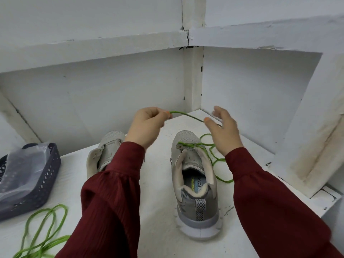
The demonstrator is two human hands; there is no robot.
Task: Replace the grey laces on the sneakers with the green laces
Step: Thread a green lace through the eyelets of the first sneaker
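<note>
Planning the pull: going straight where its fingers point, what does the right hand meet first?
The right hand probably meets the white corner post; thin green lace crosses by its thumb. Depth unclear.

Worktop (160, 183), frame centre: two sneakers side by side, toes toward the back corner. Left sneaker (109, 146) is partly behind a sleeve (111, 192). Threaded lace (217, 160) crosses the front eyelets of the right sneaker (195, 192) and trails onto the worktop at its right. Basket (46, 175) at left edge, bag (20, 170) in it. Loose lace (58, 206) before the basket, lower left.
</note>
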